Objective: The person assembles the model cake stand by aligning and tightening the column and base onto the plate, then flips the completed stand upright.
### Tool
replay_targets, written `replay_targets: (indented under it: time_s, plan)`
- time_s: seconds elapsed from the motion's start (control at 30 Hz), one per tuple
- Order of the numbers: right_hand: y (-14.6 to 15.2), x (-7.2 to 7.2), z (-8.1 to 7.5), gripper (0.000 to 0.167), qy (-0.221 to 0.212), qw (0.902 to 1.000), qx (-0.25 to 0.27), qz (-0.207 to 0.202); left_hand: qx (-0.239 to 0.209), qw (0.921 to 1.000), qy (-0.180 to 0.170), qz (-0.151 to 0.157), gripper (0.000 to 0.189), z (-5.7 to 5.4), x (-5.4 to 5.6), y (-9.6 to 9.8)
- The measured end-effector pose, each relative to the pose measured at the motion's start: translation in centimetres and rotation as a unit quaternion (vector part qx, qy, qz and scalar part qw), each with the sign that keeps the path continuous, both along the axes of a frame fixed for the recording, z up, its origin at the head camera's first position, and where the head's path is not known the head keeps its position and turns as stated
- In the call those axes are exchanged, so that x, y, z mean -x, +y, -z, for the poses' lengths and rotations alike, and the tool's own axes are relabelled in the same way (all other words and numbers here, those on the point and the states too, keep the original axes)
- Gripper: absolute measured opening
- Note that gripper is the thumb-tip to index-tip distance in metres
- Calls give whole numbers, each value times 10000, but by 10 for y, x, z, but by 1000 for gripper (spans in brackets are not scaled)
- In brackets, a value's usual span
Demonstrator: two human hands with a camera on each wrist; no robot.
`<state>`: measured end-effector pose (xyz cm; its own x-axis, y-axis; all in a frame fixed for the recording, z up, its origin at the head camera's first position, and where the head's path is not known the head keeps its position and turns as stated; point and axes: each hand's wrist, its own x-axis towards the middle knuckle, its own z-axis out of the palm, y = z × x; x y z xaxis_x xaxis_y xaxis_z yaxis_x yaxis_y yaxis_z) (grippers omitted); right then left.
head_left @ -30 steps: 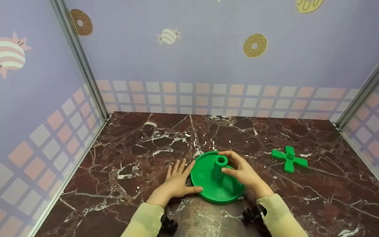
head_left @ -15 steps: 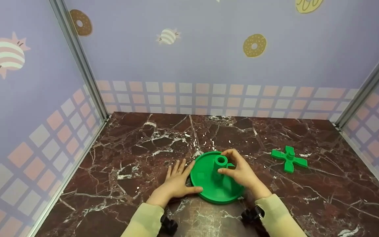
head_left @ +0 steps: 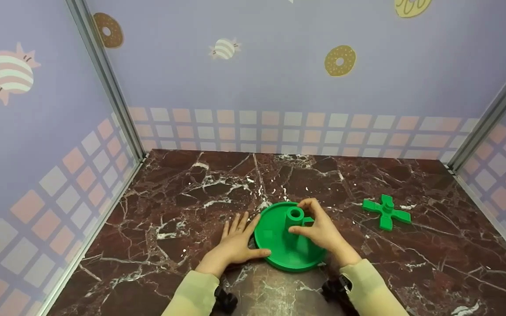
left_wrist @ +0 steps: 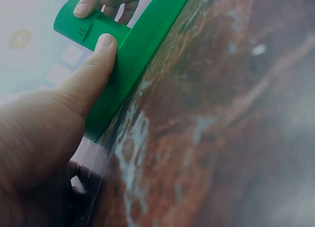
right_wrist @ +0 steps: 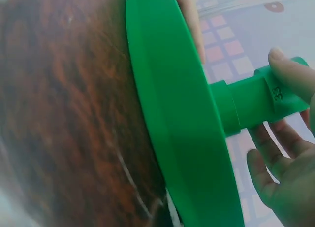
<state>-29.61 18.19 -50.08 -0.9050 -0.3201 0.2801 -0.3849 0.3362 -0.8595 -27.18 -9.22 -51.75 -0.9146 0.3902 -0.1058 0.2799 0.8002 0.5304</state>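
Note:
A round green plastic dish [head_left: 294,266] with a raised rim lies on the marbled tabletop. From its middle rises an upright green tube [head_left: 295,221], hollow at the top, with a small tab sticking out on its right side. My right hand [head_left: 325,230] holds the tube near its top, thumb on the near side. In the right wrist view the tube [right_wrist: 253,104] bears the number 33 and a thinner section shows below its collar. My left hand [head_left: 235,245] rests against the dish's left rim, fingers spread and thumb on the near edge.
A green four-armed cross piece [head_left: 386,212] with a short peg at its centre lies to the right of the dish. Printed wall panels [head_left: 270,79] enclose the tabletop [head_left: 191,188] at the back and both sides.
My right hand has shifted slightly left, its thumb sliding leftward across the tube's near side. The tube's tab now shows beside the fingers. The left hand and dish have stayed in place.

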Motion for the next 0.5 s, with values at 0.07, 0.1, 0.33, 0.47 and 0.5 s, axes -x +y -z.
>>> replay_targets:
  time_s: [0.07,0.1,0.33,0.47,0.5]
  plan:
    - [4,1,0,65,-166,9992,168,-308,-14,10000,1,-5,109,0,0,0]
    - [6,2,-1,68,-257,9981,254,-492,-11,10000,2,-7,109,0,0,0]
    - [13,5,-2,63,-392,9874,568,-1423,62,10000,7,-3,110,0,0,1]
    - [12,4,-3,58,-463,9901,436,-1249,74,10000,-13,-12,110,1,0,1]
    - [12,4,-3,57,-496,9912,387,-1167,66,10000,-20,-13,110,1,1,1]
